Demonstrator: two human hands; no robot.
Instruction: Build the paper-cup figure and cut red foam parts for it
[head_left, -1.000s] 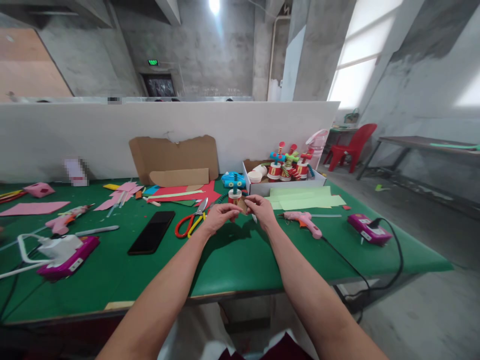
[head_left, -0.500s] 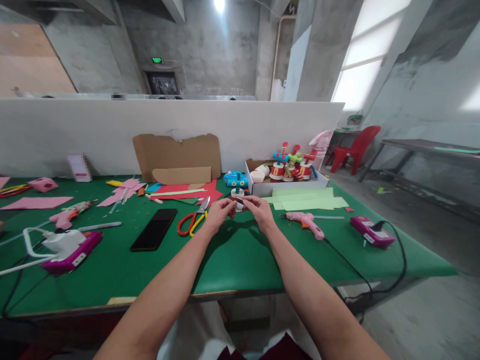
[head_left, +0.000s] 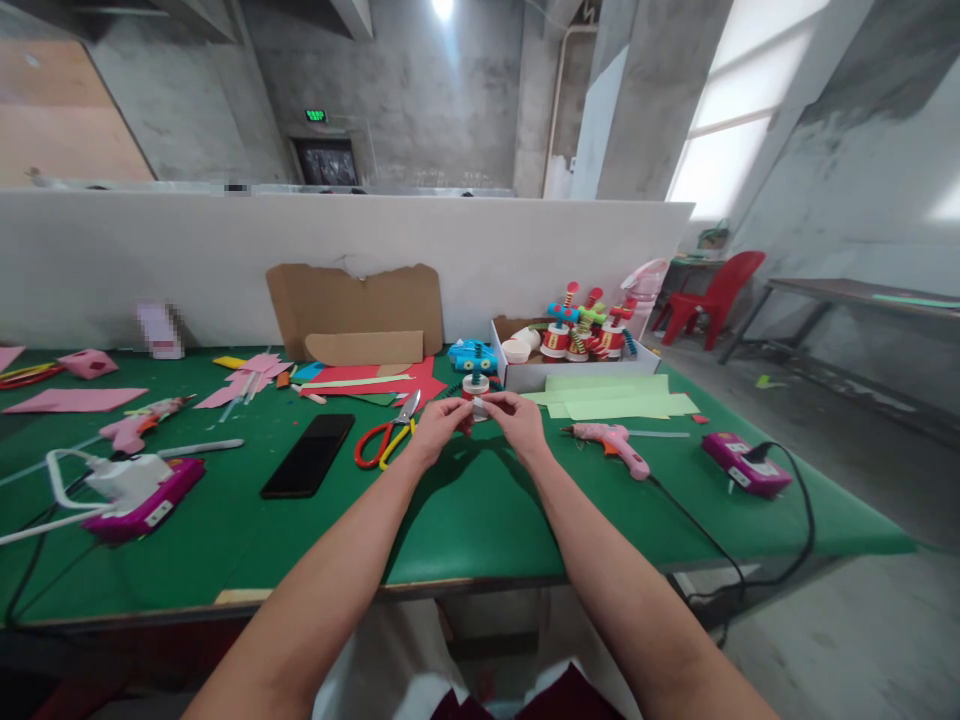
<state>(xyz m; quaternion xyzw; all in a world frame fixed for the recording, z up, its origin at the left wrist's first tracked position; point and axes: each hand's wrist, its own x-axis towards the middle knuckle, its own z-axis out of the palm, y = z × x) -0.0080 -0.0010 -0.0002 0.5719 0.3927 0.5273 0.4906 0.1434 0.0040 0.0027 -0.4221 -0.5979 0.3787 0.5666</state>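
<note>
My left hand point(head_left: 437, 425) and my right hand point(head_left: 517, 421) meet above the green table point(head_left: 465, 520), fingers pinched together on a small piece I cannot make out between them. Just behind the fingertips stands a small red-and-white paper cup toy point(head_left: 475, 384) with a coiled green top. Red-handled scissors point(head_left: 384, 436) lie left of my left hand. A pink glue gun point(head_left: 615, 445) lies right of my right hand.
A black phone point(head_left: 308, 455) lies at left of centre. A white box point(head_left: 525, 375) holds several finished cup toys point(head_left: 581, 335). Light green paper sheets point(head_left: 611, 398), a cardboard sheet point(head_left: 356, 305), pink paper scraps point(head_left: 251, 378), another glue gun point(head_left: 139, 425) and magenta devices point(head_left: 750, 463) point(head_left: 142, 495) surround the work spot.
Both hands have drawn a little closer together and the brown piece seen a second ago no longer shows between them. The view has shifted slightly.
</note>
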